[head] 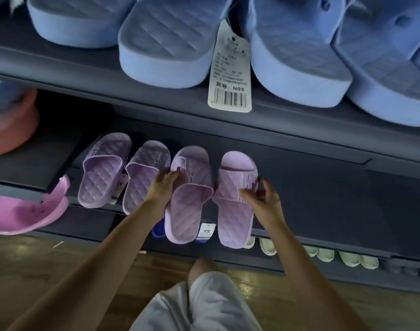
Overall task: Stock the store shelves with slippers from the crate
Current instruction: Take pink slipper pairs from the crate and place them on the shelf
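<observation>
Several lilac quilted slippers lie toes-inward on the dark middle shelf (323,194). My left hand (160,187) grips the left edge of the third lilac slipper (187,204), fingers curled over its strap. My right hand (261,199) pinches the right side of the fourth lilac slipper (233,211) at its strap. Both of these slippers hang over the shelf's front edge by their heels. A white tag (205,231) dangles between them. Two more lilac slippers (101,173) lie to the left. The crate is not in view.
Large blue slippers (166,44) with a barcode tag (229,72) fill the shelf above. Pink slippers (25,213) and a red one (15,125) sit at the left. Pale green slippers (347,256) line the bottom shelf. The middle shelf's right part is bare. Wooden floor lies below.
</observation>
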### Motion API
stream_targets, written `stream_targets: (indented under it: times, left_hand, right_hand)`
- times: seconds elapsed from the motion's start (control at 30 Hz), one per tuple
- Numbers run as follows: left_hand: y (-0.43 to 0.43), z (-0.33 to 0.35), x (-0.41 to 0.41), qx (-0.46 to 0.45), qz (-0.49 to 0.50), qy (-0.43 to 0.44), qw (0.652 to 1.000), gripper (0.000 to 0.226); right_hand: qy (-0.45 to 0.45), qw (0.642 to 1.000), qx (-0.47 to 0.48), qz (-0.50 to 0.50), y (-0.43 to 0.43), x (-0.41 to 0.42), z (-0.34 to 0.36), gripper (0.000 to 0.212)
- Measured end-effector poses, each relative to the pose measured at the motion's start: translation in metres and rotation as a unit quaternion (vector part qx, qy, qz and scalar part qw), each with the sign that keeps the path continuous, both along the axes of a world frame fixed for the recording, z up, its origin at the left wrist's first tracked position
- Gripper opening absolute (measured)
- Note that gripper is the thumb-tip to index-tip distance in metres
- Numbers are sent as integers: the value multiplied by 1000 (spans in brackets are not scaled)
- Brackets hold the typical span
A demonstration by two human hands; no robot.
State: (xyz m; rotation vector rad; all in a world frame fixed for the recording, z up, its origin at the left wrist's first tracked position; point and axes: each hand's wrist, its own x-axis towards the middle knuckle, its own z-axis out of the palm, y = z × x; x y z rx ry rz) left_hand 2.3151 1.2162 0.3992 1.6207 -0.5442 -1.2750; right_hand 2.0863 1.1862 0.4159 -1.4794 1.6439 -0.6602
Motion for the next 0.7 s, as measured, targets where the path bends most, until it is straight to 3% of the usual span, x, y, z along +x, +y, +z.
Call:
stream_targets:
  times: [0.17, 0.27, 0.33, 0.37, 0.4, 0.43, 0.47, 0.5, 0.57, 0.7]
  left_hand:
    - [-37, -1, -5, -58, 13, -98, 993, 34]
    - [-46, -13, -2, -48, -57, -253, 965, 43]
    - [-43, -19, -1, -58, -92, -312, 944, 41]
    - [-41, -21, -1, -62, -101, -330, 936, 40]
    - [-38, -21, -2, -65, -113, -349, 928, 41]
    - [-35, -20, -4, -61, -127, -361, 922, 44]
    - [-31, -16, -5, -59, -138, -366, 918, 48]
    - [-27, -12, -6, -56, -142, -364, 919, 52]
    - [-16, 1, -5, -60, -135, -354, 924, 55]
    - [19, 40, -1, -48, -151, -365, 917, 50]
  right_hand:
    - [17, 1000, -6, 25, -44, 16, -22, 14]
    - [131, 986, -56, 89, -58, 24, -32, 31]
    - [96, 993, -58, 25, -63, 29, -33, 29]
    - [21, 1000, 2, 4, -62, 28, -27, 33]
    - [49, 998, -28, -1, -62, 28, -27, 40]
    - [64, 997, -50, 15, -65, 23, -34, 40]
    - [86, 996, 11, 35, -59, 24, -28, 28]
    - [190, 976, -45, 98, -56, 21, -33, 18]
    - [217, 962, -39, 159, -45, 18, -27, 47]
    - [235, 957, -35, 168, -11, 20, 9, 53]
